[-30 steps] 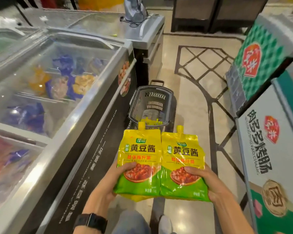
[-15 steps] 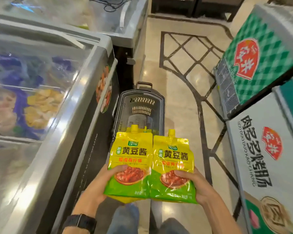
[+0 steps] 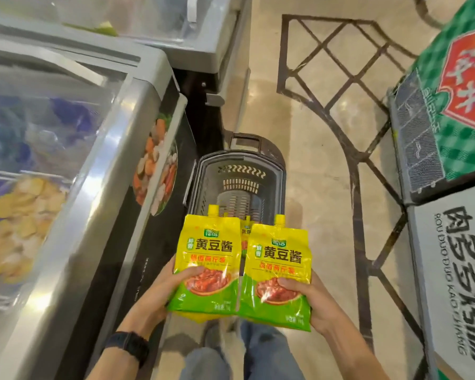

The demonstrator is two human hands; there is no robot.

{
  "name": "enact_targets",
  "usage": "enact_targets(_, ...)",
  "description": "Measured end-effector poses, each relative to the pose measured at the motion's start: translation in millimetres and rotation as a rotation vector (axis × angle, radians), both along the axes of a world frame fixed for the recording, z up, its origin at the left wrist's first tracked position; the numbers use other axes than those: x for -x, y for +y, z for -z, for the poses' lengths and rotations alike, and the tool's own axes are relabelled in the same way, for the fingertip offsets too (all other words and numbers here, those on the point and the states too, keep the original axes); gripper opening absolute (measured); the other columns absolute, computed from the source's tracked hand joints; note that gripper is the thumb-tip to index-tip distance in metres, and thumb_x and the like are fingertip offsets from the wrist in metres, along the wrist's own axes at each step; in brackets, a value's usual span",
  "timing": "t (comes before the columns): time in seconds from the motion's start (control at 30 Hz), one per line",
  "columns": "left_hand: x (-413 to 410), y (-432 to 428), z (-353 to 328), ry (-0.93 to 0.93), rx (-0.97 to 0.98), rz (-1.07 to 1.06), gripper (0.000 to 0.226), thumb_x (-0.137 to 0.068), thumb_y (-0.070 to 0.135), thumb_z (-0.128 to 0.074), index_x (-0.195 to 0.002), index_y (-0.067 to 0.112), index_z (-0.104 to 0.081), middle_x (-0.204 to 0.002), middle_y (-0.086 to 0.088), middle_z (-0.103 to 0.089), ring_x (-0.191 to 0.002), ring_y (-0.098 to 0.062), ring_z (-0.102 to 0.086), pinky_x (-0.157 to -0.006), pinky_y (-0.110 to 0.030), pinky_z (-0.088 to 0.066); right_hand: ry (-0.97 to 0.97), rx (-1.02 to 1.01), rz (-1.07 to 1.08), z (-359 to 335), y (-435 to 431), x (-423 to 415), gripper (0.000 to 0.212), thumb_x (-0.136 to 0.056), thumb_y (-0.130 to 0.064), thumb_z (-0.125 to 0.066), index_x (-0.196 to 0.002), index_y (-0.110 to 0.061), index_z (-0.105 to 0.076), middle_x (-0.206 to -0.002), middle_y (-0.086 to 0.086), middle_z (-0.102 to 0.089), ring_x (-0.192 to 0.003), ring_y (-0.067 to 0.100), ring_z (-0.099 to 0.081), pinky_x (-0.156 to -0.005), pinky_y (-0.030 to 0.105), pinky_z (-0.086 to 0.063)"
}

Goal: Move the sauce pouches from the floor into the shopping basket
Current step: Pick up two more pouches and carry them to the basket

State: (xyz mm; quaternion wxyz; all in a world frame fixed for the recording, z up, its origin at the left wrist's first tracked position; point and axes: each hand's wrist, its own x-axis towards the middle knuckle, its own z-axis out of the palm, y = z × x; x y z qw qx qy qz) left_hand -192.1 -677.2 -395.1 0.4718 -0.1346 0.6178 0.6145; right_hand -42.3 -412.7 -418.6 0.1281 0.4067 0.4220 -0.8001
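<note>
Glossy beige floor (image 3: 321, 149) with dark inlaid lines, dark shopping basket (image 3: 242, 185) standing on it, just beside chest freezer (image 3: 126, 256).

I am gripping the left sauce pouch (image 3: 209, 259) in my left hand (image 3: 159, 294) and the right sauce pouch (image 3: 277, 270) in my right hand (image 3: 316, 303), with my thumbs pressing on their fronts and the spouts pointing away from me. Side by side, they are hiding the near edge of the shopping basket (image 3: 239, 171), which is sitting on the floor (image 3: 321, 149) just beside the freezer (image 3: 99, 204).

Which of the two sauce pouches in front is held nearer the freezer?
The left pouch, gripped by the left hand with the black watch; the right pouch, in the right hand, sits toward the cartons.
</note>
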Motion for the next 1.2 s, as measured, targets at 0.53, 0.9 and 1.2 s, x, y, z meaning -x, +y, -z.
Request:
enact_targets(0.53,139,75,241,-0.018,0.253,0.07,0.063,-0.076,0.009,-0.083,-0.128,0.025,-0.052,-0.108,0.001,-0.074,-0.085,-0.006,-0.074,-0.067,-0.019,-0.057,-0.137,-0.107,-0.005,192,59,133,0.106,-0.03,-0.034,-0.1,-0.125,-0.009,-0.059,-0.111,0.016,-0.073,-0.096,0.034,-0.072,-0.071,0.04,-0.059)
enact_targets(0.9,168,128,442,0.186,0.473,0.215,0.072,-0.073,-0.002,-0.084,-0.135,0.006,-0.048,-0.119,-0.002,-0.061,-0.111,-0.014,-0.056,-0.089,-0.015,-0.039,-0.274,-0.31,0.024,318,24,180,0.062,-0.062,-0.001,-0.087,-0.113,-0.028,-0.062,-0.101,-0.005,-0.077,-0.094,0.015,-0.073,-0.085,0.038,-0.054)
enact_targets(1.2,160,112,557,0.153,0.705,0.22,0.092,-0.072,0.011,-0.086,-0.149,0.015,-0.035,-0.139,-0.011,-0.057,-0.131,-0.032,-0.052,-0.11,-0.042,-0.041,-0.35,-0.359,-0.084,425,8,186,0.066,-0.067,-0.005,-0.086,-0.123,-0.026,-0.058,-0.104,-0.008,-0.074,-0.102,0.011,-0.067,-0.099,0.045,-0.05)
